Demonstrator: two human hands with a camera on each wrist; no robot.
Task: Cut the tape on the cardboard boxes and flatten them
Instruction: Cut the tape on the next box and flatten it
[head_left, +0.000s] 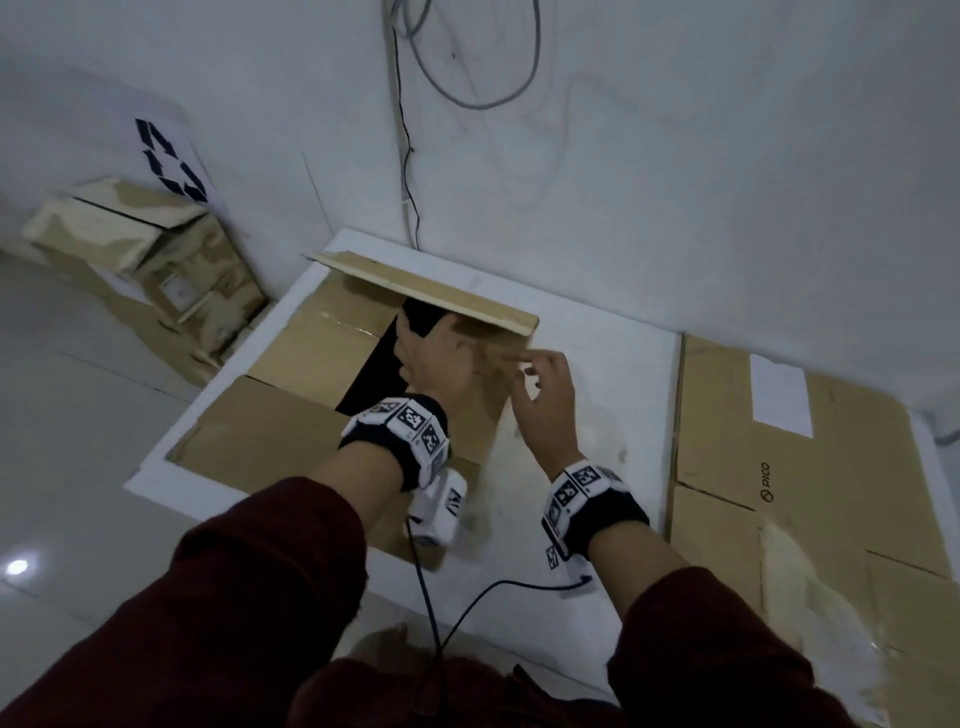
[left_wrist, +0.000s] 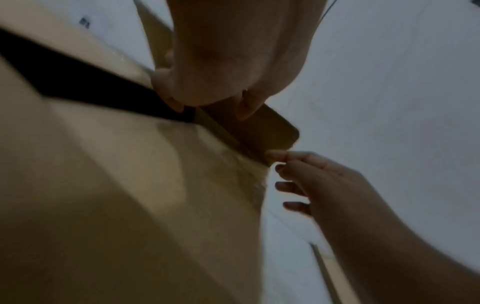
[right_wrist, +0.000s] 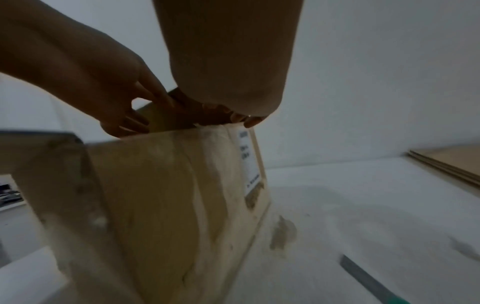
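Note:
An open cardboard box (head_left: 311, 353) stands on a white table (head_left: 597, 364), its far flap (head_left: 431, 291) raised. My left hand (head_left: 436, 353) reaches over the box's right wall, and in the right wrist view its fingers (right_wrist: 124, 123) curl over that wall's top edge. My right hand (head_left: 524, 364) is just right of it. Its thumb and forefinger (left_wrist: 272, 156) pinch the box's upper right edge, where wrinkled clear tape (right_wrist: 207, 164) runs down the outer wall. A white label (right_wrist: 249, 162) is stuck on that wall.
Flattened cardboard sheets (head_left: 805, 467) lie at the table's right. More boxes (head_left: 156, 260) are stacked on the floor at the left, below a recycling sign (head_left: 171, 161). A grey strip with a green end (right_wrist: 363, 275) lies on the table near my right wrist. Cables (head_left: 410, 156) hang on the wall.

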